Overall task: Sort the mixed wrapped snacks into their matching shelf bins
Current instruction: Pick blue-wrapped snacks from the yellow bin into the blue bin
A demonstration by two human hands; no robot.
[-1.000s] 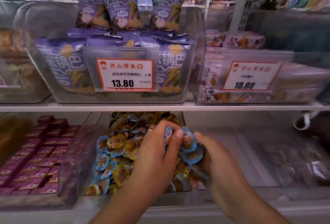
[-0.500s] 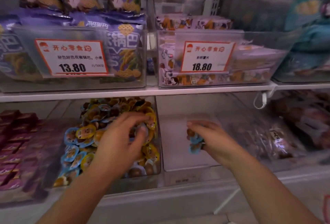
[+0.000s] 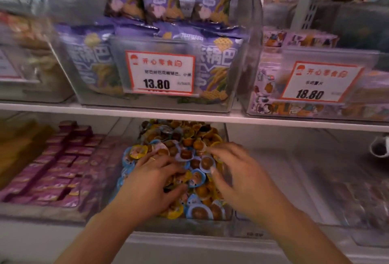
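A clear bin (image 3: 228,217) in the middle of the lower shelf holds a heap of small round snacks (image 3: 189,137) in blue and yellow wrappers. Both my hands are over the front of that heap. My left hand (image 3: 151,181) lies on the snacks with fingers stretched forward and thumb spread to the right. My right hand (image 3: 237,179) hovers just right of it, its fingers spread, with the thumb tip beside a blue-rimmed brown snack (image 3: 206,163). I see nothing gripped in either hand. The snacks under my palms are hidden.
Left of the heap is a bin of purple wrapped bars (image 3: 63,169). To the right stands a clear bin (image 3: 273,179), then blurred dark packets (image 3: 347,200). On the shelf above (image 3: 189,116) are purple bags (image 3: 216,63) with a 13.80 tag and a bin tagged 18.80 (image 3: 315,82).
My right hand came back from the bin on the right to the round-snack heap, and the blue snacks it held are gone. My left hand stayed on the heap. The view swung back left.
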